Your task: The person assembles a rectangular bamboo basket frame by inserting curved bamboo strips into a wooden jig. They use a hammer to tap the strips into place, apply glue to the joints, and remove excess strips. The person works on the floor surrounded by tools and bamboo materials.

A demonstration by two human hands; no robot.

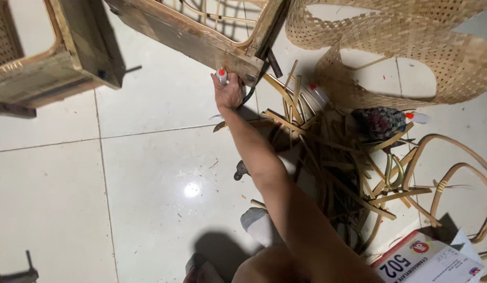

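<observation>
Against the lower corner of the wooden frame (201, 42), the right hand (229, 93) is curled around a small glue bottle (222, 76) with a red cap, its tip touching the wood. Just beside it on the tiled floor (149, 183) lie cane strips (327, 157), and woven cane sheet (411, 47) curls toward the far right corner. No left hand shows.

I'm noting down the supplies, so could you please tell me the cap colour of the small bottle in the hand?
Red, on the small bottle in the hand; head view.
</observation>
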